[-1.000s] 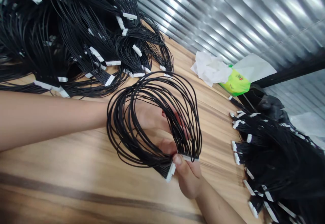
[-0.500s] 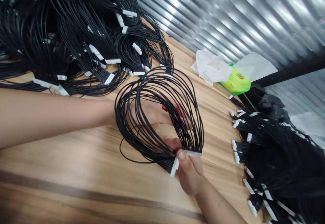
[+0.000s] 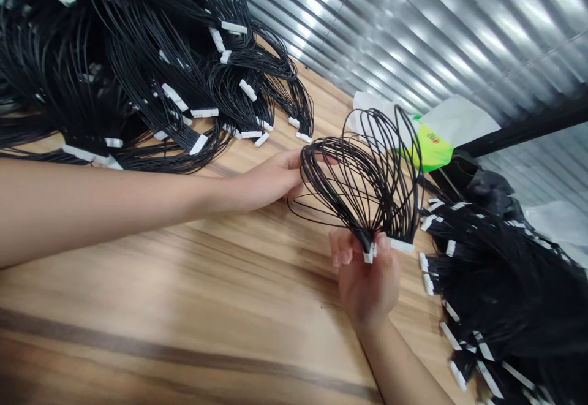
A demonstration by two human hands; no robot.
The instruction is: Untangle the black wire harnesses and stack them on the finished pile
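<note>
A wiring harness of looped black wires with white connectors at its ends is in my right hand. Thumb and fingers pinch it near one white connector, while a second connector sticks out to the right of the thumb. The wires arch up and away from the hand. My left hand is at the left side of the loop, fingers stretched out and partly behind the wires. Whether it touches them I cannot tell.
A large heap of similar black harnesses lies at the upper left of the wooden table. Another pile is on the right. White tissue and a green-yellow packet sit at the back, before a corrugated metal wall.
My right hand has moved up and to the right with the harness, turning it. The loop has slid away from my left wrist, and the left hand now shows at its left edge.
</note>
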